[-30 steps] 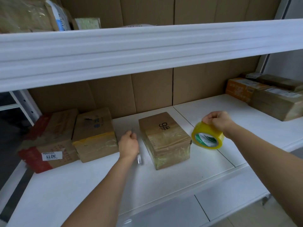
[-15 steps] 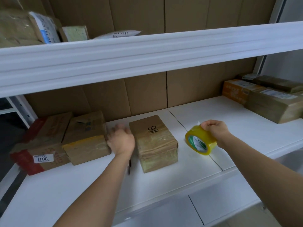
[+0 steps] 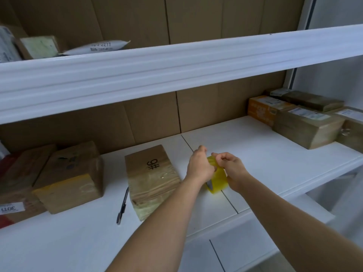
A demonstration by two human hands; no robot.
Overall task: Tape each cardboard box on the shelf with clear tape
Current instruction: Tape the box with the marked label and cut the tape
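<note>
A yellowish roll of clear tape is held between both hands above the white shelf, just right of a cardboard box marked "9#". My left hand grips the roll from the left with curled fingers. My right hand holds it from the right, fingertips pinching at the roll's top edge. The box's near half is wrapped in shiny tape. A black pen lies on the shelf left of the box.
Two more cardboard boxes sit at the left, one with a "3011" label. Several boxes are stacked at the far right. An upper shelf overhangs, carrying parcels. Cardboard lines the back wall.
My left hand let go of the pen beside the box and crossed over the box to the tape roll. Both hands now hold the roll, which has come closer to the box.
</note>
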